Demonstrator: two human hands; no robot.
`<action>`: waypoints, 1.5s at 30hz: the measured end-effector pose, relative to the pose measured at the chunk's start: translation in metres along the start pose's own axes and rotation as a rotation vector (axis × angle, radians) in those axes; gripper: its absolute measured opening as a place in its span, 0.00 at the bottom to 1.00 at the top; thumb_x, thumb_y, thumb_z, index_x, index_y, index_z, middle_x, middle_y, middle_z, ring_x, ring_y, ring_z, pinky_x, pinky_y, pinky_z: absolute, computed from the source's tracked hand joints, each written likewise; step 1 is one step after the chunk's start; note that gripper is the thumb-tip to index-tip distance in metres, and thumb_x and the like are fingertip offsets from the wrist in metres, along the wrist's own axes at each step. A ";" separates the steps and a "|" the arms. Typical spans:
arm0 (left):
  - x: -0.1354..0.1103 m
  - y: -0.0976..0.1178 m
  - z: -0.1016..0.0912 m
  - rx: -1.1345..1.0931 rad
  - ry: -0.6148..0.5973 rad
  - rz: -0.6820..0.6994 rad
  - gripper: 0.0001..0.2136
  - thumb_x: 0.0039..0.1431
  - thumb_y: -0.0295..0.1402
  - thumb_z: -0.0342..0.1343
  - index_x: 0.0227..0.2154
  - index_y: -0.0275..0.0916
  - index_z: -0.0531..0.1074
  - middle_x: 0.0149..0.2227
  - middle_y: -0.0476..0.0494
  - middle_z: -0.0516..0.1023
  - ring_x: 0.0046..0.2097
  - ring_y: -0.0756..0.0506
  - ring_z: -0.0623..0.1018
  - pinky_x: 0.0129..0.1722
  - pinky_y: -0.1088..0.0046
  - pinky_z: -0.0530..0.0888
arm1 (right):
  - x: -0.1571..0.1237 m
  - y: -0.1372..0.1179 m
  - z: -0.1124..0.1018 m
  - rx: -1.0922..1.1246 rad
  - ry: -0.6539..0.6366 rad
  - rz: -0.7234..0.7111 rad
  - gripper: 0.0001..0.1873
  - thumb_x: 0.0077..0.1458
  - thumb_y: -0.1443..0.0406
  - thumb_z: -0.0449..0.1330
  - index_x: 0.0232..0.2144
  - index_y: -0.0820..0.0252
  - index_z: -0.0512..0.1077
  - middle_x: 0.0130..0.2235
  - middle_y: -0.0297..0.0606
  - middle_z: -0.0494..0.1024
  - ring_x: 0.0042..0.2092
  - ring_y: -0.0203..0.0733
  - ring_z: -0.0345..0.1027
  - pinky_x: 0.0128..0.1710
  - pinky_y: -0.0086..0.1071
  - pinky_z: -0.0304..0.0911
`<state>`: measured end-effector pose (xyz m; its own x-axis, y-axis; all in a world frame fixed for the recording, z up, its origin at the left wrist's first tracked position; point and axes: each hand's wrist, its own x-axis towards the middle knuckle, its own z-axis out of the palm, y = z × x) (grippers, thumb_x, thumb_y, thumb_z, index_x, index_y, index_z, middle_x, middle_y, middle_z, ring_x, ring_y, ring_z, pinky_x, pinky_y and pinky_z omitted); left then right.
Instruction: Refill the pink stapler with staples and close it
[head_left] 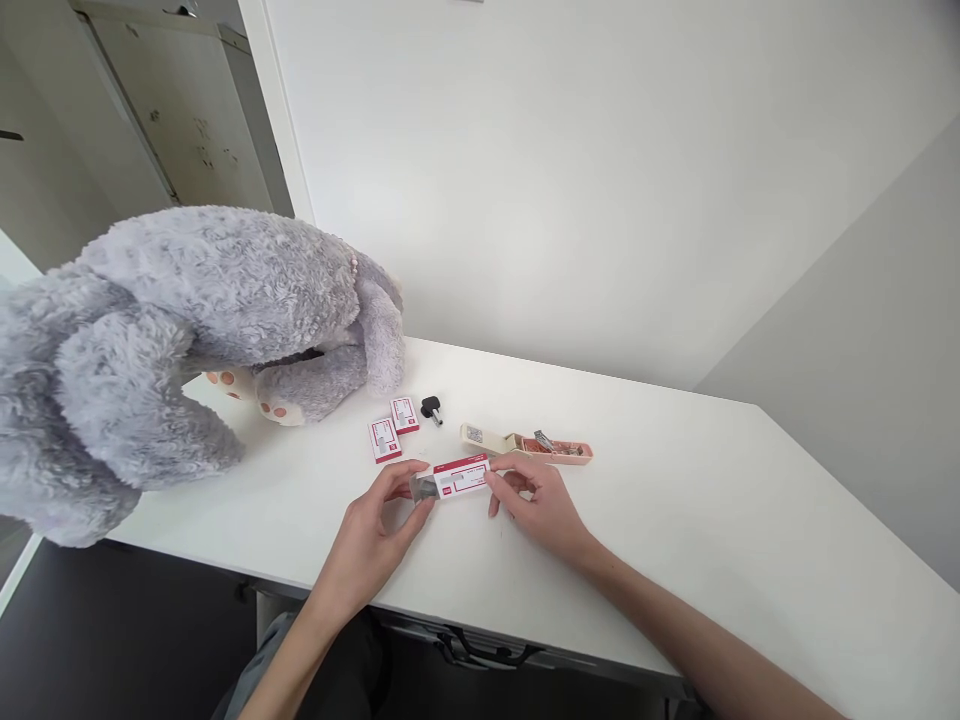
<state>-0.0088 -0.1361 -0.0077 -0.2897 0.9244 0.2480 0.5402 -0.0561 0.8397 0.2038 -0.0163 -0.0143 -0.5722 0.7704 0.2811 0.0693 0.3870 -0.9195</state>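
Observation:
Between my two hands is a small white and red cardboard box (461,477), its clear inner tray (424,488) partly out at the left end. Something dark grey lies in that tray; it looks like a strip of staples. My left hand (379,535) pinches the tray end between thumb and fingers. At the other end, my right hand (536,500) grips the sleeve with thumb and fingertips. Just behind, a long pink case (577,453) lies open with metal pieces in it. Its cream lid (484,440), with a printed code, points left.
Two similar small boxes, one nearer (385,441) and one farther (404,414), lie to the left. Beside them is a small black object (430,407) with a metal tip. A large grey plush toy (247,290) covers the left of the white table (675,520). A wall rises behind.

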 end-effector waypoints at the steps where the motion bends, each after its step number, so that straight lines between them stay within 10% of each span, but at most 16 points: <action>1: 0.000 -0.001 0.000 0.014 0.002 -0.004 0.17 0.65 0.45 0.58 0.54 0.48 0.72 0.57 0.45 0.79 0.54 0.42 0.81 0.58 0.60 0.77 | 0.000 0.001 0.000 -0.010 0.028 -0.043 0.09 0.67 0.59 0.60 0.39 0.56 0.79 0.40 0.39 0.84 0.28 0.37 0.76 0.26 0.32 0.67; 12: 0.000 0.002 0.001 0.067 -0.038 0.010 0.16 0.69 0.43 0.52 0.55 0.49 0.73 0.56 0.47 0.81 0.55 0.42 0.81 0.54 0.65 0.78 | -0.002 0.008 0.003 -0.085 0.152 -0.339 0.08 0.67 0.66 0.61 0.42 0.53 0.81 0.48 0.41 0.84 0.41 0.43 0.78 0.31 0.37 0.79; 25: 0.000 0.007 -0.001 -0.007 -0.058 -0.049 0.19 0.68 0.51 0.52 0.51 0.44 0.74 0.50 0.43 0.84 0.51 0.41 0.83 0.54 0.64 0.78 | 0.008 0.002 -0.006 0.311 0.041 0.106 0.11 0.62 0.54 0.66 0.40 0.53 0.77 0.46 0.38 0.82 0.41 0.43 0.79 0.35 0.38 0.78; 33: 0.000 0.009 -0.001 -0.035 -0.051 -0.045 0.17 0.68 0.51 0.54 0.42 0.43 0.76 0.43 0.43 0.85 0.45 0.42 0.83 0.48 0.66 0.79 | 0.006 -0.001 -0.004 0.366 -0.047 0.136 0.23 0.61 0.54 0.67 0.55 0.52 0.71 0.50 0.42 0.83 0.44 0.46 0.81 0.36 0.39 0.79; 45: 0.000 0.014 -0.003 -0.095 -0.148 -0.033 0.14 0.64 0.49 0.59 0.37 0.44 0.78 0.37 0.47 0.85 0.40 0.43 0.82 0.44 0.69 0.79 | 0.006 0.003 -0.004 0.332 -0.143 0.110 0.18 0.62 0.54 0.66 0.50 0.55 0.78 0.50 0.43 0.83 0.42 0.44 0.81 0.34 0.38 0.80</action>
<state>-0.0033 -0.1382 0.0055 -0.1831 0.9713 0.1518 0.4535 -0.0535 0.8897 0.2036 -0.0082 -0.0137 -0.6862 0.7105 0.1558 -0.1181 0.1025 -0.9877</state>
